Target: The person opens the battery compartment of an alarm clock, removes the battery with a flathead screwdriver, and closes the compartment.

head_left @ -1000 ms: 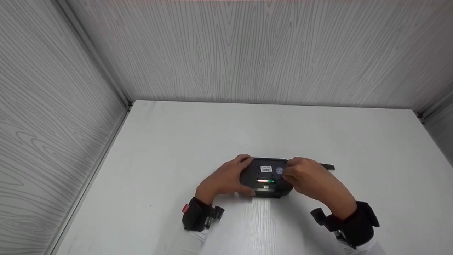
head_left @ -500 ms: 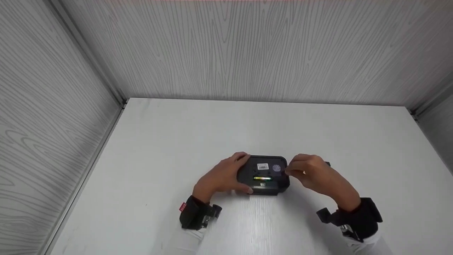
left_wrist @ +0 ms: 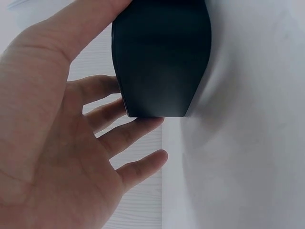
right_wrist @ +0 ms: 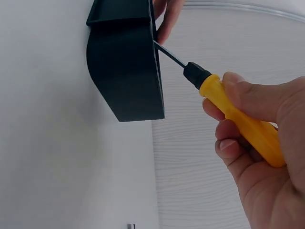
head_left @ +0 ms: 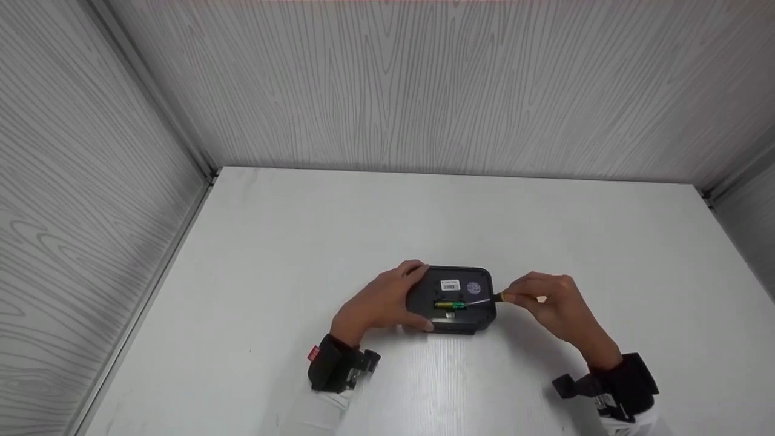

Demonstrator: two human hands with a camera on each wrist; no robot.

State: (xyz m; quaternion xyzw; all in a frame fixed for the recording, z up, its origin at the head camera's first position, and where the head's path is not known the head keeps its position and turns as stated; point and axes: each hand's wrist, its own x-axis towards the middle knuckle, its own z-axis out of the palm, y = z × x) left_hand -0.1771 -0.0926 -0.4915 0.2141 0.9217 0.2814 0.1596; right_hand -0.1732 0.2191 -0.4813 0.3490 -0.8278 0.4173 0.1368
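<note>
A black device (head_left: 427, 297) with rounded corners lies with a white barcode label and a round sticker facing up. A green and yellow battery (head_left: 448, 305) sits in its slot. My left hand (head_left: 384, 300) holds the device's left end between thumb and fingers; in the left wrist view, the little finger stands apart from it. My right hand (right_wrist: 264, 129) grips the yellow handle of a screwdriver (right_wrist: 243, 119), thumb on top and fingers curled below. In the head view, the thin metal shaft crosses the device towards the battery's right end; whether its tip touches cannot be told.
The white table (head_left: 315, 230) spreads around the device. A grey wood-grain panel (head_left: 387, 91) rises behind it, and another wall (head_left: 91, 212) closes the left side. A small dark item (right_wrist: 131, 226) shows at the right wrist view's lower edge.
My right hand has drawn back right from the device's edge, exposing the screwdriver's shaft. A dark strip beyond that hand has gone from view. My left hand keeps its hold.
</note>
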